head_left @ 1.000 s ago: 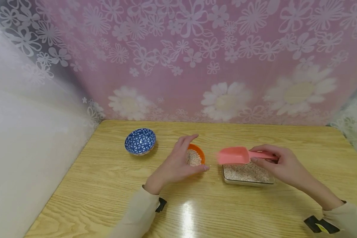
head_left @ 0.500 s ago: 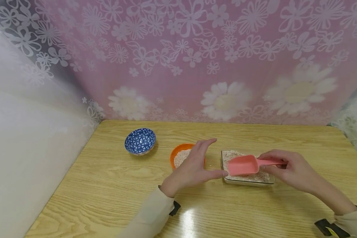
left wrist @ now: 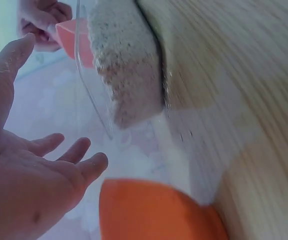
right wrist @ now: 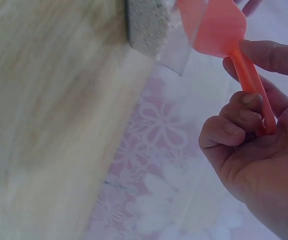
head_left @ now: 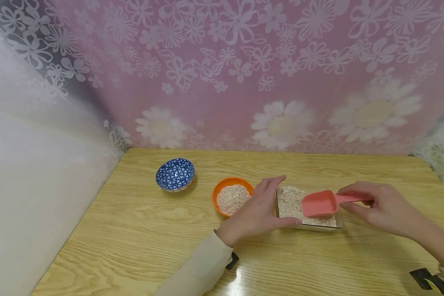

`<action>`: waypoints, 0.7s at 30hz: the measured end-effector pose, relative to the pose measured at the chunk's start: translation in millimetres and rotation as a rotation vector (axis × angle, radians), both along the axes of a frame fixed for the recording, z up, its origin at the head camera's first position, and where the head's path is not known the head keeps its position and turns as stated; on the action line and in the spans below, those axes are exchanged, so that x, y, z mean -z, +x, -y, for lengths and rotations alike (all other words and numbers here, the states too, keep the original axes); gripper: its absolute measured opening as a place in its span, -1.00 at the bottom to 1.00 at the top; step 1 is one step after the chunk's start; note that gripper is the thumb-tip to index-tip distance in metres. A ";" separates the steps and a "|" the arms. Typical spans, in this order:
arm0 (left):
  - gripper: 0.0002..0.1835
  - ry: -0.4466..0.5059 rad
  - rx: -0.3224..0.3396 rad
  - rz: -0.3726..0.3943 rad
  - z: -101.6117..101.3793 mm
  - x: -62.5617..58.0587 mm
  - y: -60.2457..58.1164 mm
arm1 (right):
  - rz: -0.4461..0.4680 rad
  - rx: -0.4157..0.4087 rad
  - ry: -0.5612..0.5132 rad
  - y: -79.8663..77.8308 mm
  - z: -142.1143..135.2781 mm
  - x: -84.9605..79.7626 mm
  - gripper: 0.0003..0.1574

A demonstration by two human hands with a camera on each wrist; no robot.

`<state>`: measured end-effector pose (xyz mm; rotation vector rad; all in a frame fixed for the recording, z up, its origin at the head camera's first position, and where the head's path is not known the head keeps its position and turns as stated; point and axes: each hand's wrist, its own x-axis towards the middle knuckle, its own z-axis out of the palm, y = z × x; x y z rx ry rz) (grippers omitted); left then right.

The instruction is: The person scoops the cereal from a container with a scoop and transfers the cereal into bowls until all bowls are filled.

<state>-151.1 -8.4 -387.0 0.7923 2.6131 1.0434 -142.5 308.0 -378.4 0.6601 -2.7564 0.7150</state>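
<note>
1. Two bare hands work above a wood-grained bench (head_left: pixel 133 238), pale sleeves at both wrists.
2. On the right wrist is a black strap (head_left: pixel 421 276) with a yellow patch (head_left: pixel 435 283), its detail too blurred to read.
3. The right hand (head_left: pixel 386 205) grips the handle of a pink scoop (head_left: pixel 320 203), thumb laid along it near the neck, fingers curled in around the rest; the wrist comes in from the lower right.
4. That scoop is over the right part of a clear rectangular container (head_left: pixel 318 227), bowl side up, pointing left.
5. Pale flakes (head_left: pixel 290 201) fill much of the container.
6. The left hand (head_left: pixel 259 211) is spread wide and holds nothing, thumb reaching along the container's near edge, fingers toward the far side; whether the thumb touches the rim, I cannot tell.
7. Just beside that hand, an orange bowl (head_left: pixel 233 181) carries a heap of similar flakes.
8. Farther left, a blue bowl (head_left: pixel 175 174) patterned with triangles sits tilted.
9. Behind hangs a pink cloth (head_left: pixel 222 82) printed with white flowers.
</note>
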 end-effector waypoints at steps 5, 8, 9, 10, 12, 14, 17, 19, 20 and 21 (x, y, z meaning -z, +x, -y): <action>0.18 -0.024 0.003 0.013 -13.3 4.8 -1.3 | -0.065 -0.023 0.063 -1.1 -2.3 -11.4 -0.59; 0.23 -0.056 -0.028 0.054 -19.8 9.2 -1.9 | -0.083 -0.044 0.118 -2.6 -1.6 -19.5 -0.61; 0.26 -0.074 -0.037 0.064 -21.6 10.8 -2.3 | -0.085 -0.046 0.137 -2.9 -1.1 -22.3 -0.61; 0.28 -0.090 -0.043 0.074 -23.2 12.1 -2.9 | -0.075 -0.041 0.157 -3.0 -0.6 -25.1 -0.63; 0.33 -0.117 -0.051 0.100 -25.7 14.0 -4.1 | -0.069 -0.038 0.196 -3.3 0.5 -30.1 -0.64; 0.37 -0.137 -0.051 0.115 -27.1 15.5 -6.2 | -0.053 -0.035 0.229 -3.8 1.9 -34.8 -0.66; 0.40 -0.148 -0.051 0.150 -28.3 16.8 -9.3 | -0.015 -0.030 0.289 -5.3 4.7 -41.4 -0.70; 0.41 -0.158 -0.051 0.168 -28.6 17.8 -11.2 | 0.017 -0.026 0.332 -6.7 7.4 -45.9 -0.72; 0.42 -0.162 -0.051 0.177 -28.9 18.2 -11.8 | 0.033 -0.024 0.353 -7.5 8.8 -48.2 -0.74; 0.42 -0.163 -0.054 0.189 -29.0 18.4 -12.1 | 0.056 -0.024 0.372 -8.4 10.1 -50.4 -0.75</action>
